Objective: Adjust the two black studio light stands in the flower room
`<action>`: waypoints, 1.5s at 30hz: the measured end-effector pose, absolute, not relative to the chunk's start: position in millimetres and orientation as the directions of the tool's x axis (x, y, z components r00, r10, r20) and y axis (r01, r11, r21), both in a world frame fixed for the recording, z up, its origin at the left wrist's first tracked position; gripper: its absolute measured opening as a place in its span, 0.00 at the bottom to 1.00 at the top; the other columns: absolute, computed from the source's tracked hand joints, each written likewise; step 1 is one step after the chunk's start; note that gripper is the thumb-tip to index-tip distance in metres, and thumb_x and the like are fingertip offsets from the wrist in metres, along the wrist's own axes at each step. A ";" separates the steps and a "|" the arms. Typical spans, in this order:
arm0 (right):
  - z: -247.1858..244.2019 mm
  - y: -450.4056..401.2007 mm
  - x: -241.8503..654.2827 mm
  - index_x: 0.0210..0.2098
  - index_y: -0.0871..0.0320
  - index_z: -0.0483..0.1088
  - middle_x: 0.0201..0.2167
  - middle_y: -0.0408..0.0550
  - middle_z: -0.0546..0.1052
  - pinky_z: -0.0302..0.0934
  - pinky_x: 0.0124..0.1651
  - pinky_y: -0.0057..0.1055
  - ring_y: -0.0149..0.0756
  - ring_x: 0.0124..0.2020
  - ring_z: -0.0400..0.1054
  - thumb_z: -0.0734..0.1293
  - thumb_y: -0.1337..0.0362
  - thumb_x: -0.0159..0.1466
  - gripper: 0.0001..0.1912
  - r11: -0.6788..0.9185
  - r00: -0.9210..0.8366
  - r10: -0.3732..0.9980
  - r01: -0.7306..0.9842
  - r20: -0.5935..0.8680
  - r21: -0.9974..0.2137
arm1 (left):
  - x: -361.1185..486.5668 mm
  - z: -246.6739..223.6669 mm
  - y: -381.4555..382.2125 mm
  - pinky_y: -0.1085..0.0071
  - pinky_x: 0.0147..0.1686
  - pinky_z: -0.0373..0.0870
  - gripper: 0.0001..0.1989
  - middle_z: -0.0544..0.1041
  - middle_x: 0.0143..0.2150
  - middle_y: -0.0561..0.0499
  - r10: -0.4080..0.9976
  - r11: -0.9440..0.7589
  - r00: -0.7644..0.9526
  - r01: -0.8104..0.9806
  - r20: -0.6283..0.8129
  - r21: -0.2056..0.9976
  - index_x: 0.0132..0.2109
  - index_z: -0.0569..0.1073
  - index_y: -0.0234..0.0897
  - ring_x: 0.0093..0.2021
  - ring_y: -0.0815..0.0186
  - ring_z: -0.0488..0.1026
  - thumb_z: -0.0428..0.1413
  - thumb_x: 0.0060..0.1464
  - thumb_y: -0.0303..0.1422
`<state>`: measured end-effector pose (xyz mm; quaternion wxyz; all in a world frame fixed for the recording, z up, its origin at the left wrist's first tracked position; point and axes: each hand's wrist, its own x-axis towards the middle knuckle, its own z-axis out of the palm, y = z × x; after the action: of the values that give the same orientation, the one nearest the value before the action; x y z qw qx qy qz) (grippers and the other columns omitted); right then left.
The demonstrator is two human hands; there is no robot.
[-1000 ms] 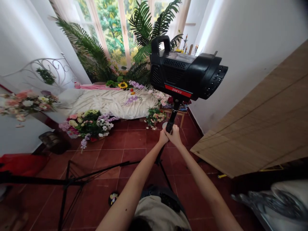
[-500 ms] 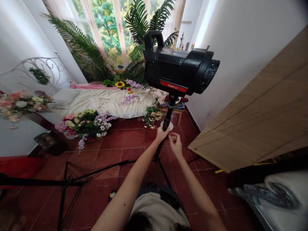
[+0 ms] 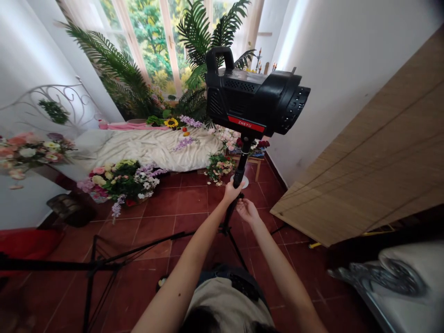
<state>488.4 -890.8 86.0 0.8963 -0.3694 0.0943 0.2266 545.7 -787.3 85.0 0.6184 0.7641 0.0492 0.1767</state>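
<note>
A black studio light (image 3: 251,95) with a red ZHEYU label sits on top of a black stand (image 3: 243,159), its round front facing right. My left hand (image 3: 232,191) is wrapped round the upper pole of the stand, below the light. Just beneath it and to the right, my right hand (image 3: 247,209) has its fingers curled close to a small dark knob (image 3: 240,196) on the pole. Whether those fingertips grip the knob is too small to tell. The stand's legs spread out on the red tiled floor.
A bed with a cream cover (image 3: 156,148) and flowers stands by the window. A flower arrangement (image 3: 121,182) is on the floor. Another black stand (image 3: 92,266) reaches in from the left. A wooden panel (image 3: 357,152) leans at the right, near silver-carved furniture (image 3: 385,277).
My right hand has moved left and slightly down, closer to the pole under my left hand. The light has shifted slightly left in view.
</note>
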 end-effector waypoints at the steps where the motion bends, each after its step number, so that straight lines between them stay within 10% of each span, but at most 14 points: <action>1: 85.7 -891.6 485.6 0.28 0.56 0.60 0.19 0.40 0.69 0.61 0.22 0.24 0.27 0.17 0.64 0.61 0.67 0.58 0.04 0.554 0.898 0.274 -0.441 -0.345 -0.706 | 545.5 84.8 -787.1 0.72 0.34 0.66 0.21 0.72 0.27 0.50 0.293 -0.226 0.933 -0.146 0.210 0.963 0.34 0.74 0.31 0.29 0.68 0.68 0.57 0.44 0.47; 5: 88.4 -897.0 475.5 0.32 0.54 0.62 0.20 0.39 0.71 0.60 0.25 0.27 0.32 0.21 0.66 0.68 0.54 0.53 0.14 -0.054 0.998 0.035 -0.051 -0.053 -0.997 | 546.0 83.4 -786.2 0.72 0.31 0.65 0.21 0.71 0.26 0.51 0.281 -0.206 0.941 -0.131 0.187 0.970 0.31 0.73 0.31 0.27 0.69 0.67 0.57 0.44 0.48; 10: 94.4 -904.6 478.1 0.25 0.54 0.65 0.21 0.43 0.72 0.55 0.28 0.27 0.35 0.24 0.67 0.62 0.46 0.58 0.18 -0.463 0.976 0.108 0.219 0.191 -0.859 | 549.2 85.7 -785.6 0.72 0.32 0.66 0.19 0.72 0.27 0.50 0.269 -0.121 0.954 -0.103 0.133 0.987 0.30 0.74 0.30 0.29 0.69 0.68 0.60 0.42 0.46; 17: 88.6 -888.8 488.7 0.17 0.57 0.63 0.12 0.45 0.68 0.50 0.17 0.25 0.29 0.13 0.59 0.57 0.40 0.58 0.28 0.031 0.978 0.163 -0.134 -0.127 -0.991 | 543.9 90.4 -784.4 0.72 0.33 0.67 0.20 0.72 0.28 0.49 0.246 -0.085 0.960 -0.115 0.133 0.990 0.33 0.73 0.31 0.30 0.68 0.68 0.60 0.42 0.47; 27: 103.0 -877.0 483.1 0.17 0.55 0.48 0.10 0.32 0.49 0.42 0.14 0.20 0.23 0.10 0.39 0.55 0.65 0.62 0.17 0.696 0.888 0.400 -0.456 -0.228 -0.555 | 543.4 89.2 -784.8 0.74 0.28 0.63 0.20 0.67 0.24 0.54 0.247 -0.105 0.956 -0.136 0.158 0.985 0.31 0.70 0.32 0.26 0.72 0.63 0.59 0.43 0.47; 45: 111.8 -862.9 485.0 0.15 0.56 0.46 0.10 0.33 0.49 0.39 0.14 0.20 0.22 0.09 0.39 0.55 0.71 0.55 0.15 0.767 0.936 0.222 -0.341 -0.274 -0.544 | 521.3 93.9 -779.1 0.69 0.46 0.67 0.21 0.74 0.43 0.45 0.169 -0.066 0.961 -0.209 0.217 0.976 0.45 0.70 0.33 0.42 0.65 0.71 0.59 0.47 0.41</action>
<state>485.0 -862.9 111.8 0.9348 -0.3065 0.0971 0.1508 521.3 -779.1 93.9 0.6833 0.7168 -0.0141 0.1381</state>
